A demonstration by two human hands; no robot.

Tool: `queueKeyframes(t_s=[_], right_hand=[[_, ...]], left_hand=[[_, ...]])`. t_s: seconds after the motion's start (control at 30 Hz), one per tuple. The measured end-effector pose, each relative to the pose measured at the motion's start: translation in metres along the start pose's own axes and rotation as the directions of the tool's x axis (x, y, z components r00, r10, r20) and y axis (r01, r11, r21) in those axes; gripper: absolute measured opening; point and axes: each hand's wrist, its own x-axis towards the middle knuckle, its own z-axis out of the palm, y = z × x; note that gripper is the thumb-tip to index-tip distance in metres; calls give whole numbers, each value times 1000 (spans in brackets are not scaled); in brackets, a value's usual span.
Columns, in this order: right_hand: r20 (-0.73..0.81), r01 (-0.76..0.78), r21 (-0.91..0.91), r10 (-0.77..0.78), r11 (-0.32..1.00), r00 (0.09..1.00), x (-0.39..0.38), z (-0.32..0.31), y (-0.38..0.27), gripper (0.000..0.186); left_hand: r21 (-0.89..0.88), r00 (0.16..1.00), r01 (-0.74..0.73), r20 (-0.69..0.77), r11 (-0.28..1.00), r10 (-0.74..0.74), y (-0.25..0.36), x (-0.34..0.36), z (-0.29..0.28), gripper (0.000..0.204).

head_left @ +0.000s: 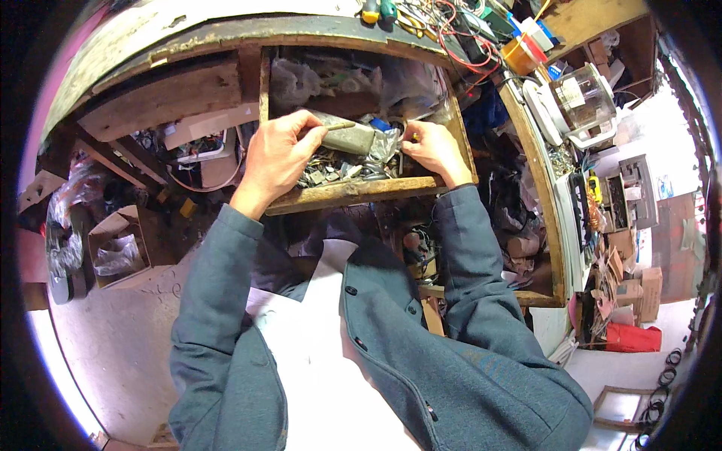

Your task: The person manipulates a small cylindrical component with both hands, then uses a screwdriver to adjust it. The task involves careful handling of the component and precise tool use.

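Note:
An open wooden drawer (pixel 353 192) holds loose small metal parts (pixel 323 167), crumpled plastic bags (pixel 295 81), a grey oblong object (pixel 350 141) and a small blue item (pixel 381 123). My left hand (pixel 282 154) is closed over the drawer's left side, pinching a thin tan rod-like piece (pixel 340 127) that lies across the grey object. At the drawer's right side, my right hand (pixel 432 150) is closed beside a crumpled clear bag (pixel 385 143), its fingertips on something small and yellowish that I cannot make out.
The bench top (pixel 188 34) carries screwdrivers and tangled wires (pixel 459 30). To the right stand an orange container (pixel 524 54), a glass jug appliance (pixel 571 101) and cardboard pieces (pixel 632 289). A cardboard box (pixel 120 244) sits at lower left, near shelves with clutter.

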Motion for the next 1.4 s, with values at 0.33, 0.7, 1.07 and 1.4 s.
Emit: queueKeyframes(t_s=[0.33, 0.7, 1.07, 1.4], right_hand=[[-295, 6, 552, 189, 834, 937, -5, -5, 14, 46], [-224, 207, 927, 20, 312, 974, 0, -12, -16, 46], [-250, 234, 966, -164, -109, 954, 21, -39, -93, 23], [-228, 141, 944, -278, -299, 933, 31, -16, -119, 20]], left_hand=[[120, 996, -72, 68, 990, 64, -1, -2, 0, 21], [168, 997, 26, 63, 986, -37, 4, -2, -2, 21], [105, 999, -33, 22, 994, 30, 1, -2, 0, 23], [-128, 994, 101, -18, 987, -105, 8, 2, -6, 38]])
